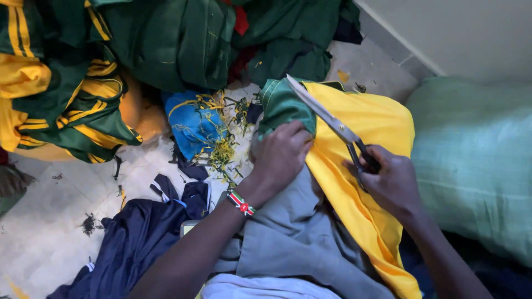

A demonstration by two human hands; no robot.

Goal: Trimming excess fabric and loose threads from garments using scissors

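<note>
Head view, looking straight down: the right hand [393, 182] has its fingers [372, 166] threaded through the dark handles of a pair of long steel scissors [332, 122], closed around them. The blades look shut or nearly shut; from this angle I cannot tell whether any gap remains. They point up and to the left, lying over the seam where the yellow garment [371, 127] meets its green trim [282, 105].

The left hand [282, 155] is curled tight on the fabric just beside that seam, bunching green and yellow cloth over the knee, which is covered in grey cloth [293, 232]. A beaded wristband [240, 202] sits on that wrist.

Judging from this, the work goes best if the left hand keeps the cloth taut and flat near the blades, with its knuckles held back from the cutting line, since they are close to the steel. Short snips close to the stitching would spare the fabric better than long ones.

Around the lap lie a heap of green and yellow striped garments [72, 99], a blue piece littered with thread clippings [194, 124], navy cloth [133, 243] on the pale floor [44, 238], and a light green sack [476, 160] to the right.
</note>
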